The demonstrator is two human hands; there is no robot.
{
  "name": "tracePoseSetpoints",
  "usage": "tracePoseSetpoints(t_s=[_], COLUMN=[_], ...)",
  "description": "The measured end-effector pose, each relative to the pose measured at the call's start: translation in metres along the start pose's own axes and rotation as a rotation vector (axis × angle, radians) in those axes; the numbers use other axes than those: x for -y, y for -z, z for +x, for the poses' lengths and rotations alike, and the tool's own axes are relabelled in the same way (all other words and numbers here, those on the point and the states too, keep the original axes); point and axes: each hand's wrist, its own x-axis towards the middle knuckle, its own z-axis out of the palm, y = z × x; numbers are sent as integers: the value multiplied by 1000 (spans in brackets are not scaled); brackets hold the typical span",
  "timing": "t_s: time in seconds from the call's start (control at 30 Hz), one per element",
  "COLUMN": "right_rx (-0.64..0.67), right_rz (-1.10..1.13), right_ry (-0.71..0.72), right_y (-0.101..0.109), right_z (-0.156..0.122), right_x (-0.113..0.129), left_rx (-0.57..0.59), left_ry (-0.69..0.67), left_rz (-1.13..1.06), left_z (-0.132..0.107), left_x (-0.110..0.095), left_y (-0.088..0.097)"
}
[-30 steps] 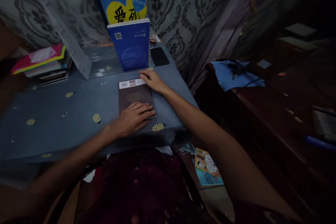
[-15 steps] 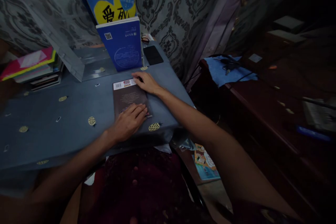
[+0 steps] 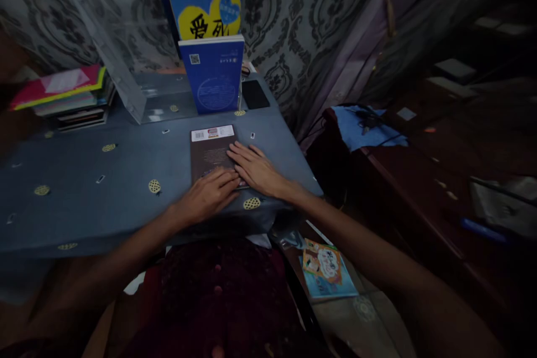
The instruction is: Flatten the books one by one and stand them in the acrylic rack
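1. At the far left, a stack of books with a pink cover on top is lying on the table, which is wearing a blue-grey cloth with small yellow motifs.
2. A clear plastic stand is leaning just right of the stack, at the back of the table.
3. The left hand is lying palm down, open, with its fingers loosely together. Its fingertips are pressing on the near edge of the brown book.
4. The brown book is lying flat near the table's front edge, closed, its white barcode strip facing away from the person.
5. Behind it, a blue book is standing upright, with a yellow-and-blue book rising behind that one.
6. The right hand is resting palm down with its fingers spread, covering the book's near right corner and touching the left hand's fingertips.
7. A black phone is lying just beside the blue book.
8. A picture book is lying on the floor under the table's right edge.
9. A blue cloth is lying on dark wooden furniture.
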Motion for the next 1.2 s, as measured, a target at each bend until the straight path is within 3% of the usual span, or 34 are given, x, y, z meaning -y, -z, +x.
tracePoseSetpoints(t_s=[0.2, 0.4, 0.53, 0.77, 0.87, 1.07, 1.2], right_rx=[38, 71, 37, -119, -186, -189, -149], right_rz=[-22, -47, -46, -39, 14, 114, 108], right_ry=[53, 72, 96, 133, 185, 293, 285], right_y=[6, 9, 5, -8, -4, 16, 15], right_z=[-33, -52, -62, -88, -91, -82, -80], right_x=[18, 31, 35, 50, 53, 47, 43], left_rx=[52, 181, 231, 171, 134, 40, 58], left_ry=[21, 200, 210, 146, 90, 15, 21], left_rz=[1, 71, 63, 46, 43, 35, 36], left_z=[-30, -56, -66, -88, -93, -90, -91], left_x=[7, 15, 10, -15, -19, -19, -17], left_y=[13, 21, 25, 23, 24, 39, 39])
